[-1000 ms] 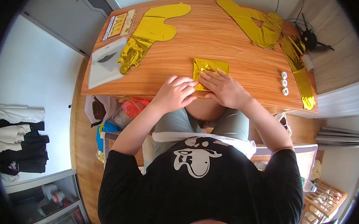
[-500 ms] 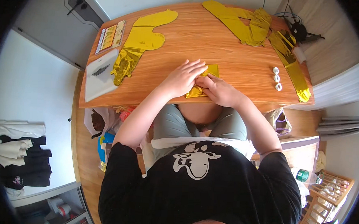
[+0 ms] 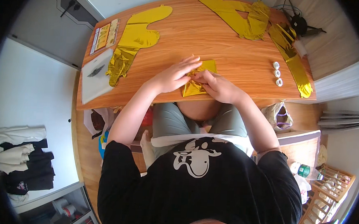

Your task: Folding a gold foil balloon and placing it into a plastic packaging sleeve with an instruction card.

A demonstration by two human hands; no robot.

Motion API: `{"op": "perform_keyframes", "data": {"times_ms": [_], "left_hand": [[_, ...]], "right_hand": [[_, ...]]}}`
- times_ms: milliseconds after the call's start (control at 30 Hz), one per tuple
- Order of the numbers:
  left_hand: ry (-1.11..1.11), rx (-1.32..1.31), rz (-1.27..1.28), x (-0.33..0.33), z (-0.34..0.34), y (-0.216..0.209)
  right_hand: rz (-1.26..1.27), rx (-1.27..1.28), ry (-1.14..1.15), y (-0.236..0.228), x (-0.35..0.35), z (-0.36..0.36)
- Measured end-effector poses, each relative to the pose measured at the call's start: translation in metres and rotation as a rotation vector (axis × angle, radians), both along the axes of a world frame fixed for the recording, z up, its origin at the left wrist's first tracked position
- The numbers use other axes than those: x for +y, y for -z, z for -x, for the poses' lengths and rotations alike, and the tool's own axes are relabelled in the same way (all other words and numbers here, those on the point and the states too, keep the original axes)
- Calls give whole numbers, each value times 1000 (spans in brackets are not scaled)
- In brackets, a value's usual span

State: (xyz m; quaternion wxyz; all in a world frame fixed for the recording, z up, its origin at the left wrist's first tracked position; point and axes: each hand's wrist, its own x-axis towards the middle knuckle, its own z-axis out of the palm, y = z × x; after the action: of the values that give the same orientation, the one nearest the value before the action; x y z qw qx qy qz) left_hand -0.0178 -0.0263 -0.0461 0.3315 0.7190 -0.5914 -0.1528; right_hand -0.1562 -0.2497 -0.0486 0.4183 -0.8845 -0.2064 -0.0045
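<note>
Gold foil (image 3: 193, 90) lies folded near the front edge of the wooden counter (image 3: 239, 62). The left hand (image 3: 175, 75) is flat at its left side, fingers straight and gripping nothing; the right hand (image 3: 221, 88) curls over it, whether pinching I cannot tell. Three white rolls (image 3: 276, 70) sit rightward.

Your widest passage runs over the bare middle of the table (image 3: 179, 35), beyond your left hand (image 3: 174, 76) and right hand (image 3: 221, 88), which crowd the folded gold foil (image 3: 209, 65). To your left, a large foil shape (image 3: 136, 36) and a translucent sleeve (image 3: 93, 84) obstruct; to your right, three white rolls (image 3: 276, 65) precede a long foil strip (image 3: 297, 71). A holed foil piece (image 3: 255, 23) occupies the far edge, right of centre.
</note>
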Motion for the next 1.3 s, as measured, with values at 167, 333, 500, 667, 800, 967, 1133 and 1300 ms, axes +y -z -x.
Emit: {"op": "perform_keyframes", "data": {"times_ms": [167, 333, 500, 667, 800, 967, 1133, 1300], "left_hand": [[-121, -204, -89, 20, 4, -15], [-142, -266, -118, 13, 19, -7], [-101, -213, -86, 3, 18, -2], [-123, -299, -88, -1, 28, 4], [-92, -209, -42, 10, 14, -9], [-143, -316, -171, 16, 17, -9], [-132, -355, -162, 11, 20, -7], [-104, -414, -164, 0, 21, 2]], "right_hand": [[-27, -83, -18, 2, 1, 0], [4, -73, -9, 12, -1, -1], [38, -93, 11, 12, 0, -1], [34, -135, -11, 13, -1, -1], [22, -133, 9, 12, 0, 0], [38, -104, 13, 8, 1, 2], [22, -131, -1, 15, -1, -1], [38, -145, -18, 11, 0, 0]]}}
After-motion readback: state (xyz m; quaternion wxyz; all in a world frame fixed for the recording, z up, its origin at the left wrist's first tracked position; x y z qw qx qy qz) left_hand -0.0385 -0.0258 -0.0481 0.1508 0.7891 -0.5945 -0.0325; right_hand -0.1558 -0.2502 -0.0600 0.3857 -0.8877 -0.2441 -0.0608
